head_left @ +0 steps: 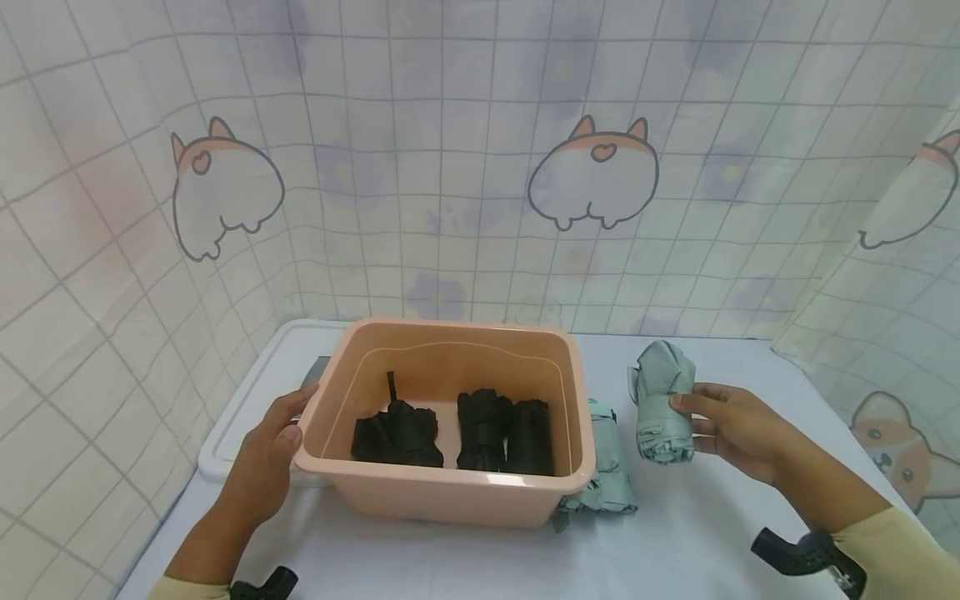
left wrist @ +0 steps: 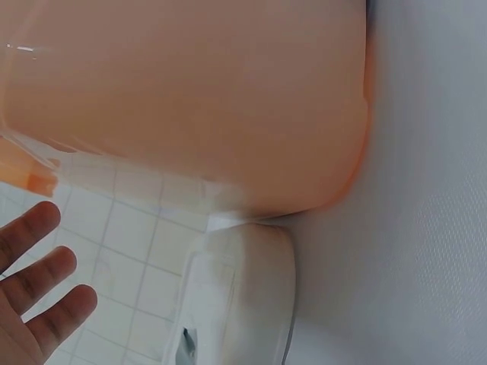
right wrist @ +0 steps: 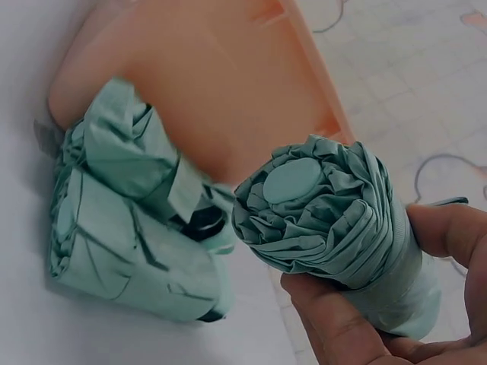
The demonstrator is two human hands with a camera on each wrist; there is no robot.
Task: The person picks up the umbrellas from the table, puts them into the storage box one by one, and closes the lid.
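My right hand (head_left: pixel 738 425) grips a folded pale green umbrella (head_left: pixel 663 408), held above the table to the right of a peach plastic tub (head_left: pixel 465 500). In the right wrist view, the round end of that umbrella faces the camera, with thumb and fingers around its side. Two more folded green umbrellas (right wrist: pixel 137 236) lie side by side against the tub's right wall. Inside the tub are several folded black umbrellas (head_left: pixel 480 429). At the tub's left rim is my left hand (head_left: pixel 262 454); its visible fingers (left wrist: pixel 61 312) look straight and spread in the left wrist view.
Behind and left of the tub lies a white lid-like panel (head_left: pixel 240 417) with a grey object (head_left: pixel 317 371) on it. A white surface (head_left: pixel 420 567) supports everything. Gridded curtains (head_left: pixel 465 208) with cartoon animals enclose the back and sides.
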